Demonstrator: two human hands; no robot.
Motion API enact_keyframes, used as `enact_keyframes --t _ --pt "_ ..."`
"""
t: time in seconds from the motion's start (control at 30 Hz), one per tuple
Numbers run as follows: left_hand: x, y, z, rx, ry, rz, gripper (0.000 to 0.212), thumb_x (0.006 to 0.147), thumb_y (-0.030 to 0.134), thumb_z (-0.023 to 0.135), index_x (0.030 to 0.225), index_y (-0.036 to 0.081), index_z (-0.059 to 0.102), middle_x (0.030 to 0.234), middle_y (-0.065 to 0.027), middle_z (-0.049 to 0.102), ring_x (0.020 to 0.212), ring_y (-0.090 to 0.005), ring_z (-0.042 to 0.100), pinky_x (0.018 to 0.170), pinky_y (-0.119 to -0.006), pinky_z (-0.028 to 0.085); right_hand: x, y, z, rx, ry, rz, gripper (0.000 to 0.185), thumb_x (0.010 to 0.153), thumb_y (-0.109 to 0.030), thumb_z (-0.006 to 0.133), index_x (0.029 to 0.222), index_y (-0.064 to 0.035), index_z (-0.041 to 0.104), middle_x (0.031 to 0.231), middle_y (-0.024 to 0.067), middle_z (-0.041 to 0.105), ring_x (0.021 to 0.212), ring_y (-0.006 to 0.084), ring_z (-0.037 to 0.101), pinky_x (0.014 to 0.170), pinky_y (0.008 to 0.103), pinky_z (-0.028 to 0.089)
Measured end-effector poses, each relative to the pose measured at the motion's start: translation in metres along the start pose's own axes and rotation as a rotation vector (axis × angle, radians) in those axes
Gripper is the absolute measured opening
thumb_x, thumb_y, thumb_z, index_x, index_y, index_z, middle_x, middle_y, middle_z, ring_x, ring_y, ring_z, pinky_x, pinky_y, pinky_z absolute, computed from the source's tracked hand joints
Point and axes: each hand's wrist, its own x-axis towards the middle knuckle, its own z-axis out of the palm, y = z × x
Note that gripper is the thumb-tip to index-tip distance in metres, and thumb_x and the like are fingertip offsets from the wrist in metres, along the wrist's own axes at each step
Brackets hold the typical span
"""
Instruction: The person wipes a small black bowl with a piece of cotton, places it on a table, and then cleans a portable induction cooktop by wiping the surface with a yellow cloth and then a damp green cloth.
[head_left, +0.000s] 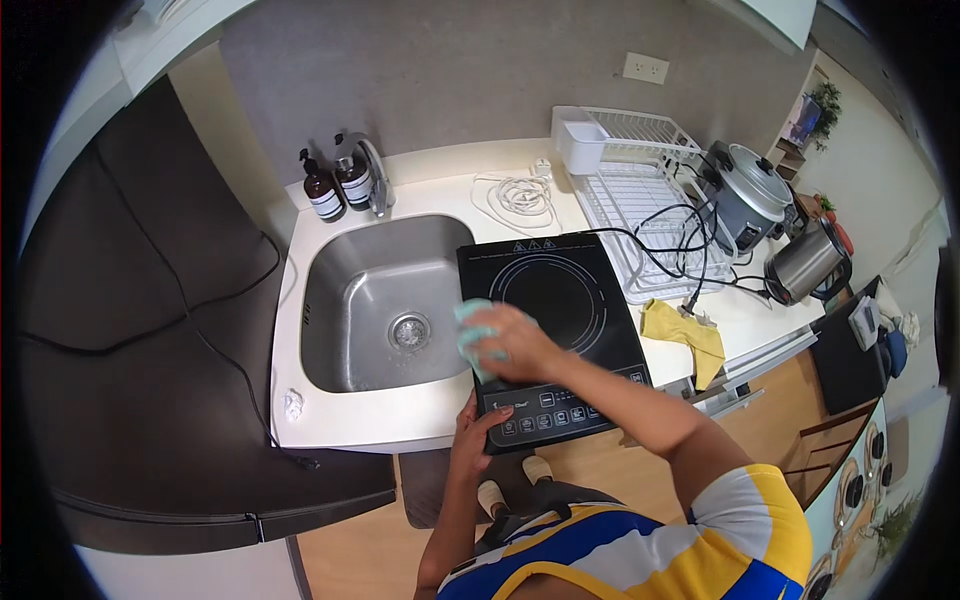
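A black portable induction cooktop (551, 307) lies on the white counter, its left edge reaching past the sink's right rim and its button panel projecting over the counter's front edge. My left hand (478, 433) grips its front left corner, thumb on top of the panel. A pale green cloth (472, 319) is bunched under my right hand (514, 345), pressed on the left side of the glass top. The right hand is slightly blurred and its fingertips are partly hidden by the cloth.
Left of the cooktop is a stainless steel sink (360, 300) with a faucet (375, 176) and two pump bottles (322, 187). A white dish rack (637, 217), coiled white cord (521, 196), rice cooker (750, 191), electric kettle (806, 262) and yellow cloth (686, 334) occupy the counter.
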Motion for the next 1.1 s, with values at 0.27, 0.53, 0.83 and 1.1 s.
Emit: enact_keyframes --t 0.27,0.53,0.83,1.1 --pt "0.004 -0.014 -0.001 0.007 -0.072 0.038 0.049 0.074 -0.002 0.064 0.121 0.002 0.05 0.098 -0.0058 0.061 0.084 -0.0127 0.061 0.073 -0.026 0.051 0.065 0.079 0.024 -0.301 0.282 0.264 0.025 0.072 -0.021 0.062 0.093 -0.0078 0.065 0.105 0.0174 0.058 0.099 0.0344 0.053 0.088 0.0425 0.041" --pt "0.009 -0.018 -0.016 -0.104 -0.135 -0.025 0.052 0.089 0.037 0.053 0.129 0.004 0.043 0.113 -0.0075 0.058 0.099 -0.0168 0.059 0.083 -0.031 0.05 0.061 0.046 0.035 -0.324 0.264 0.206 0.02 0.067 -0.016 0.062 0.085 -0.0064 0.061 0.1 0.0168 0.054 0.097 0.0343 0.049 0.084 0.0443 0.04" --pt "0.015 0.01 -0.012 0.009 -0.145 -0.172 0.071 0.087 0.065 0.033 0.127 0.009 0.046 0.11 -0.0056 0.061 0.102 -0.0194 0.058 0.088 -0.032 0.047 -0.091 -0.117 -0.049 -0.181 -0.061 0.396 0.031 0.079 -0.016 0.057 0.11 -0.0137 0.061 0.125 0.0159 0.048 0.118 0.0347 0.043 0.102 0.0473 0.031" --pt "0.035 0.013 -0.012 0.833 -0.062 0.089 0.039 0.084 0.031 0.067 0.105 -0.002 0.06 0.092 -0.0064 0.064 0.078 -0.0116 0.058 0.07 -0.023 0.046 -0.074 0.018 -0.064 -0.585 0.21 0.568 0.029 0.078 -0.017 0.061 0.106 -0.011 0.065 0.116 0.018 0.053 0.108 0.0339 0.049 0.094 0.0419 0.037"
